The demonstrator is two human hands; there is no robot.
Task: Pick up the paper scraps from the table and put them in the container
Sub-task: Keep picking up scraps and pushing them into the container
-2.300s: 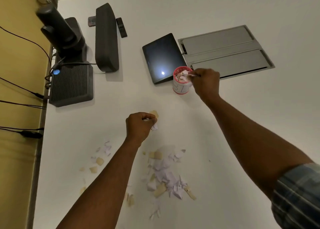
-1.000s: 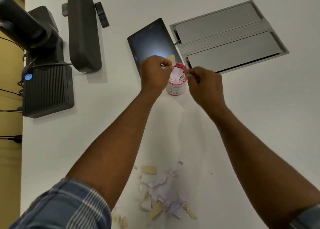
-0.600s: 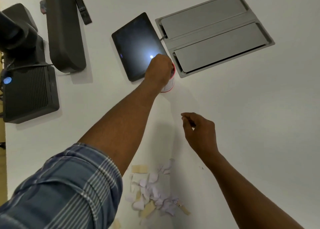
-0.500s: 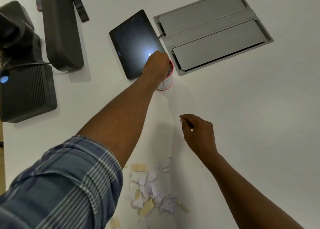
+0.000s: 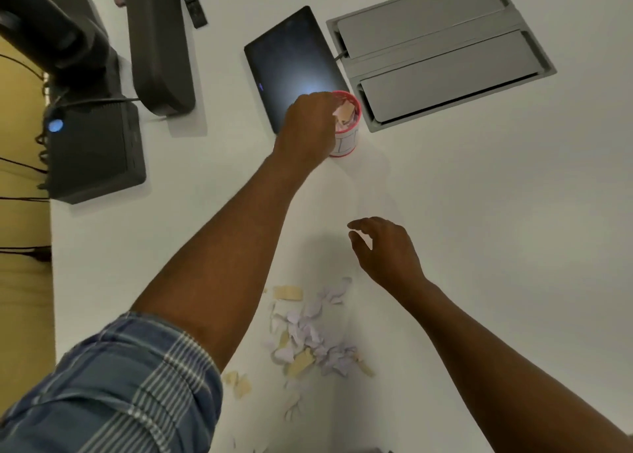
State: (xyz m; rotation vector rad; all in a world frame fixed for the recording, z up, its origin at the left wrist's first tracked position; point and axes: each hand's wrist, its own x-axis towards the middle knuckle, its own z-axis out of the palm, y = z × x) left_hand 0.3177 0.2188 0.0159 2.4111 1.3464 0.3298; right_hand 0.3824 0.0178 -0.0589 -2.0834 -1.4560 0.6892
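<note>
Tablet and hatch flank container; left hand fingers hidden, right hand fingers spread.

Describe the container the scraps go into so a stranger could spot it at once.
Find the grey hatch set flush into the white table, with a dark tablet beside it. The container stands at the near corners of both, under the left hand. It is the only small round cup: white wall, pink rim, stuffed with paper scraps.
</note>
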